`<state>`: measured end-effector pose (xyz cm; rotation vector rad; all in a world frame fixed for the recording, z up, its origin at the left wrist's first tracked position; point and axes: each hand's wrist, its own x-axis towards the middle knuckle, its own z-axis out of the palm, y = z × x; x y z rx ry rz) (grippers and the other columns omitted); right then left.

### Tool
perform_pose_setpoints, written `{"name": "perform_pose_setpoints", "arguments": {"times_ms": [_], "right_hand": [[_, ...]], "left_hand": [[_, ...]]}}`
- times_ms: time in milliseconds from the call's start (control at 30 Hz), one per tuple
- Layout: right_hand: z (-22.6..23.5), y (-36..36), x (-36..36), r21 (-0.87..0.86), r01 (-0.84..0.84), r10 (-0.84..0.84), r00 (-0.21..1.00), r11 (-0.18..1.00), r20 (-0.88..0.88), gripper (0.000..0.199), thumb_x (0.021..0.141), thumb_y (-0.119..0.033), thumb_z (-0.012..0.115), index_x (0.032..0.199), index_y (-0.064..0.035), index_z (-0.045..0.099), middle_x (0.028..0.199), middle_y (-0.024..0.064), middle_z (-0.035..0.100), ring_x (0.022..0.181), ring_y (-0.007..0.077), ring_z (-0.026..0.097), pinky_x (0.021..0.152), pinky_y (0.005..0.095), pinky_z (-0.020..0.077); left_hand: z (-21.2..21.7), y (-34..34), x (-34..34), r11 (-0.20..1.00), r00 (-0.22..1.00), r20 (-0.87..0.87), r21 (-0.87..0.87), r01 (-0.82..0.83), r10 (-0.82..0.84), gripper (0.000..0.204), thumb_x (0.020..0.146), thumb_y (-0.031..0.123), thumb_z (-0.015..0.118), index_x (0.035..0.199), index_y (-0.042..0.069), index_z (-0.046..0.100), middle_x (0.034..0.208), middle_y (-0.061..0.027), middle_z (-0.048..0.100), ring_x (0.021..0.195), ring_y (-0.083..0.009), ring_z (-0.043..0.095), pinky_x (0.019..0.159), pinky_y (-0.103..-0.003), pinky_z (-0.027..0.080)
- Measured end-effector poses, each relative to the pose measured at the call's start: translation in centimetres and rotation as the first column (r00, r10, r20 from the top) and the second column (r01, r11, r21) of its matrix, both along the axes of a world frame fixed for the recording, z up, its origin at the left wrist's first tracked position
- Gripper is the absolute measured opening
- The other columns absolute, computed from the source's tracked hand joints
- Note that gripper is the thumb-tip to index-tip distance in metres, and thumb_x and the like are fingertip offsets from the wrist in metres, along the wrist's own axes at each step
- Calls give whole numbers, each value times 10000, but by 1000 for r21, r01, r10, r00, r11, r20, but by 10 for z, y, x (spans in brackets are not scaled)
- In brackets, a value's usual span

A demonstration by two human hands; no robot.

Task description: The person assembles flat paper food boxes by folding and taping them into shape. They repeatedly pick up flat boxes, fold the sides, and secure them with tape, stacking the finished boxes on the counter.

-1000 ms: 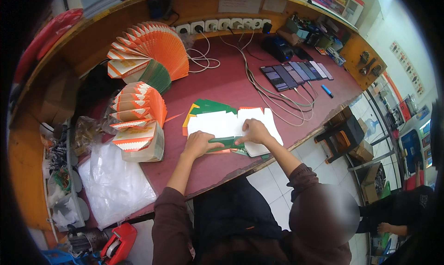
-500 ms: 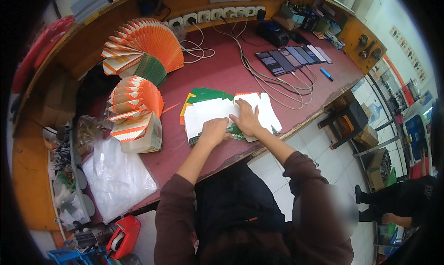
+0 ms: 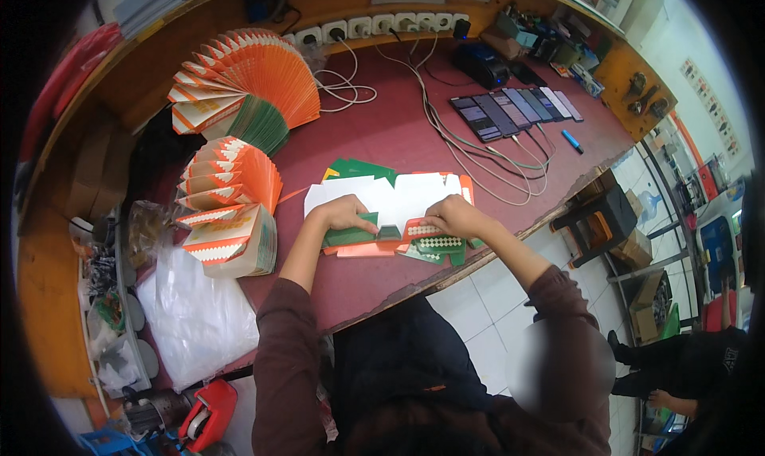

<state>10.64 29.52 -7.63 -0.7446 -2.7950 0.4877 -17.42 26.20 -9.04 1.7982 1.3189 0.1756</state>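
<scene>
Two hands: both pressed flat on one carton blank (image 3: 390, 209).
Left hand (image 3: 343, 215): fingers on green flap, 9 o'clock.
Right hand (image 3: 448, 215): fingers on patterned flap, 3 o'clock.
Table (image 3: 398, 129): folded cartons (image 3: 231, 201) fanned at 10 o'clock.

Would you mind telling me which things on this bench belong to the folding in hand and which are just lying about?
In hand: left hand and right hand pressing on the flat carton blank; fanned stacks of orange cartons beside them.

Lying about: row of phones, white cables, blue pen, clear plastic bags, red tape dispenser.
</scene>
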Motion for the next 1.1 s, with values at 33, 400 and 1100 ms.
{"name": "perform_pose_setpoints", "arguments": {"times_ms": [33, 400, 1100], "right_hand": [[1, 2, -4, -129, 40, -36, 999, 991, 33, 266, 837, -277, 612, 726, -36, 629, 725, 123, 616, 613, 295, 595, 579, 407, 458], [-30, -6, -51, 69, 341, -338, 940, 938, -51, 442, 805, -166, 591, 1197, -72, 410, 1397, 167, 290, 1273, 342, 301, 985, 507, 277], [-3, -43, 86, -82, 237, -236, 971, 968, 30, 518, 704, -228, 765, 1112, -19, 525, 962, 118, 589, 918, 209, 568, 831, 367, 417]], "left_hand": [[0, 1, 0, 1000, 998, -57, 8, 30, -30, 423, 663, 418, 768, 745, 9, 696, 586, -67, 605, 552, -143, 531, 548, -313, 418], [3, -10, 5, 973, 993, -105, 215, 82, -60, 450, 641, 445, 766, 704, 8, 678, 563, -124, 591, 526, -210, 534, 538, -343, 416], [-15, 13, 103, 990, 976, 175, 90, 113, -127, 290, 829, 283, 627, 961, 31, 683, 750, -126, 657, 692, -169, 588, 674, -323, 461]]}}
